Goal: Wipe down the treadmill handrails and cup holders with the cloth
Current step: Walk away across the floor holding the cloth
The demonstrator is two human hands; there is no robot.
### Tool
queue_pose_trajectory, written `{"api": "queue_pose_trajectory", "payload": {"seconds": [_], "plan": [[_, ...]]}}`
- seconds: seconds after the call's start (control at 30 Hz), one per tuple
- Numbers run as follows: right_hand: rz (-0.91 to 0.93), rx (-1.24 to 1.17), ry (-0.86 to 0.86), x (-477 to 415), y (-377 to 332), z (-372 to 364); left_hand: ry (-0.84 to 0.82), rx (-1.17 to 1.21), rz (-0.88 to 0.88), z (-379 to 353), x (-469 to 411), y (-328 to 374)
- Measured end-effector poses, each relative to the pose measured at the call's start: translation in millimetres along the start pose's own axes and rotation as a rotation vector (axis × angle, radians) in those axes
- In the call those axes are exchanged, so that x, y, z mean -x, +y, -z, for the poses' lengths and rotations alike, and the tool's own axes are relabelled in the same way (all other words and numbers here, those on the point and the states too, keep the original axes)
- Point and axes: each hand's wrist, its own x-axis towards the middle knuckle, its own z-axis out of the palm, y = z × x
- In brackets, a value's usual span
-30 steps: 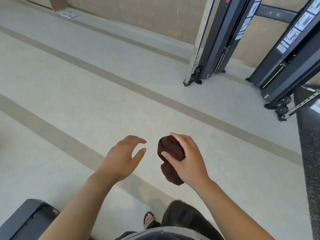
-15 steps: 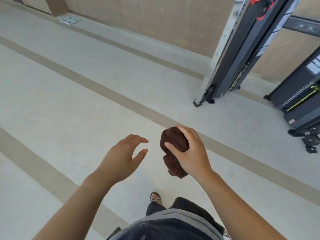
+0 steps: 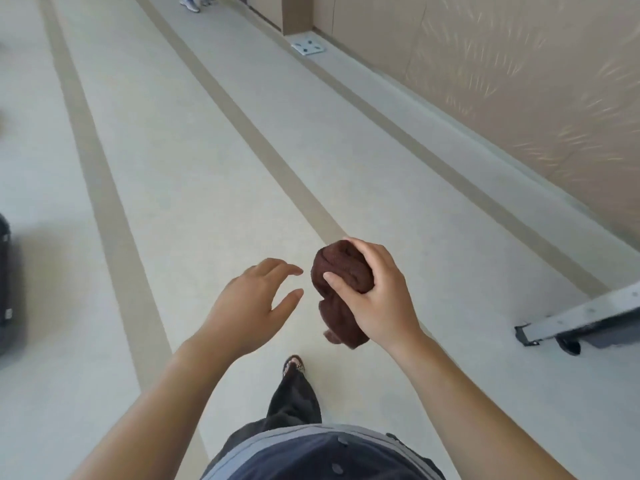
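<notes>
**Trainee:** What is the state of the hands, and where is the cloth?

**Instructor:** The right hand (image 3: pixel 379 299) is closed around the cloth (image 3: pixel 341 289), a dark brown towel bunched into a ball, with a loose tail hanging below the palm. The left hand (image 3: pixel 251 306) is empty, fingers spread and slightly curled, just beside the cloth but not touching it. Both are held out in front of the body, above the floor (image 3: pixel 180 174).

**Trainee:** Which step is this?

**Instructor:** By my reading, carrying the cloth to the machine. No handrail or cup holder is in view, so no wiping can be confirmed. One foot (image 3: pixel 294 364) is forward of the body, below the cloth.

**Trainee:** How should the step be done well?

**Instructor:** Use the free hand to open the ball and refold it into a flat pad before contact; a wad touches a rail at one spot only. Tuck in the hanging tail so it does not drag.

**Trainee:** And the surroundings?

**Instructor:** Pale smooth flooring with tan stripes (image 3: pixel 104 188) running away from the cloth. A beige wall (image 3: pixel 519 81) stands far right of it. A grey metal frame foot (image 3: pixel 571 322) lies on the floor right of the cloth; a dark object (image 3: pixel 7 282) sits at the far left edge, identity unclear. Beyond, a floor plate (image 3: pixel 309 47) and another person's shoes (image 3: pixel 194 1).
</notes>
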Motion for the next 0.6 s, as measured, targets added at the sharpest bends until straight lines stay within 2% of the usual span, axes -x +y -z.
{"api": "queue_pose_trajectory", "payload": {"seconds": [0.17,0.43,0.6], "plan": [[0.027,0.015,0.034,-157.1,17.2,-3.9,0.017,-0.029,0.005,49.8,-155.6,-40.5],[-0.065,0.032,0.204,-371.5,95.8,13.7,-0.06,0.013,-0.17,66.6,-420.4,-62.3],[-0.084,0.069,0.164,-529.5,158.0,19.1,-0.108,-0.024,-0.142,72.0,-584.0,-86.7]]}}
